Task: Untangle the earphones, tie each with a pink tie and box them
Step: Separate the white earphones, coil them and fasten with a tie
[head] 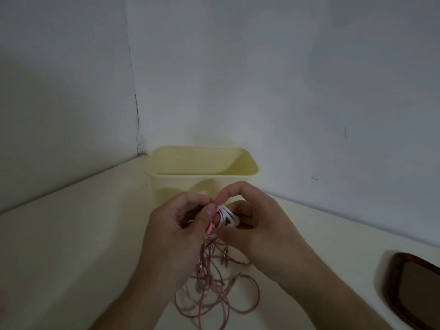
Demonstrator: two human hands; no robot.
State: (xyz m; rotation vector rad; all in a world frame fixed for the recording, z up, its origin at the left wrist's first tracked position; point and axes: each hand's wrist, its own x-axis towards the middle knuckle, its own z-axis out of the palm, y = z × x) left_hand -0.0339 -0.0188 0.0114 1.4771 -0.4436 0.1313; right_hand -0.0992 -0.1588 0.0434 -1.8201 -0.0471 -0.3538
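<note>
Your left hand (176, 222) and right hand (252, 217) pinch the white earphone coil (227, 216) and pink tie (211, 226) before the box (202, 179) near the desk's back corner; a slackened pinch risks the coil springing loose into the pink cords (214, 289) below.

Two hands, left hand (176, 225) and right hand (257, 225), one yellow box (202, 177), one pink tie (211, 226), one coiled white earphone (227, 216), a tangle of pink earphone cords (214, 282) too knotted to count, one dark tray (414, 289)

No text, label, brand, number or sign can be read anywhere.
</note>
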